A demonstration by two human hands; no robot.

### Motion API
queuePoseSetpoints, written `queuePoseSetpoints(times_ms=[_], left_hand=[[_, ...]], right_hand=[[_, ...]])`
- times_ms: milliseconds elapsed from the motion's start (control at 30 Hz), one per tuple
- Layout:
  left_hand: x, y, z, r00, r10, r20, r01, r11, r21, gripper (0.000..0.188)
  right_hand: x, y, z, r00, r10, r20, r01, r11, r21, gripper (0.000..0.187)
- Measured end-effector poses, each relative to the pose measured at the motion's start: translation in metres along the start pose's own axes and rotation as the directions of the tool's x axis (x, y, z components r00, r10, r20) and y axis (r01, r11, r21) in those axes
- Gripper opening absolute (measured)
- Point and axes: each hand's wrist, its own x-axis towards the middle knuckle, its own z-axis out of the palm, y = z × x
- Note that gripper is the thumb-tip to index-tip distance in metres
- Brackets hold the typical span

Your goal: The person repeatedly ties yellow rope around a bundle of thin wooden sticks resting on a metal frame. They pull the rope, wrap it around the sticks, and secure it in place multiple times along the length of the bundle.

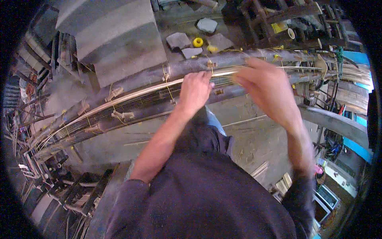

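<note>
A long horizontal frame of dark poles (131, 81) runs across the view, strung with thin cords and small wooden pegs. A pale thin bamboo strip (131, 95) lies along it. My left hand (195, 91) rests on the frame with fingers curled over the strip. My right hand (266, 85) is blurred with motion just to the right; its fingertips pinch the strip's end near the top pole.
Grey concrete steps (115, 40) rise behind the frame. Flat stones (179, 40) and a yellow spool (197, 42) lie on the ground beyond. Dark wooden racks (71, 191) stand at lower left, a bundle of pale strips (354, 73) at the right.
</note>
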Motion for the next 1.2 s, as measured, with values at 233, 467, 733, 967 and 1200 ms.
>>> queuePoseSetpoints(times_ms=[233,467,733,967,1200], left_hand=[[0.013,0.0,0.023,0.997,-0.07,-0.012,0.07,0.951,0.301,0.018],[0.01,-0.003,0.024,0.994,-0.071,-0.089,0.095,0.948,0.304,0.016],[0.069,0.033,-0.013,0.94,-0.255,0.226,0.337,0.79,-0.512,0.048],[0.181,-0.061,0.041,0.776,-0.628,-0.053,0.536,0.702,-0.468,0.027],[0.256,-0.154,-0.095,0.899,-0.401,0.176,0.417,0.661,-0.624,0.047]], right_hand=[[0.162,0.068,0.059,0.981,-0.165,-0.104,0.19,0.929,0.318,0.036],[0.111,0.095,0.129,0.952,-0.116,-0.284,0.287,0.664,0.69,0.023],[-0.013,0.047,0.242,0.933,-0.358,0.048,0.283,0.806,0.52,0.025],[-0.029,0.074,0.22,0.898,-0.385,0.212,0.303,0.892,0.335,0.013],[-0.009,0.052,0.144,0.91,-0.221,-0.351,0.296,0.939,0.176,0.022]])
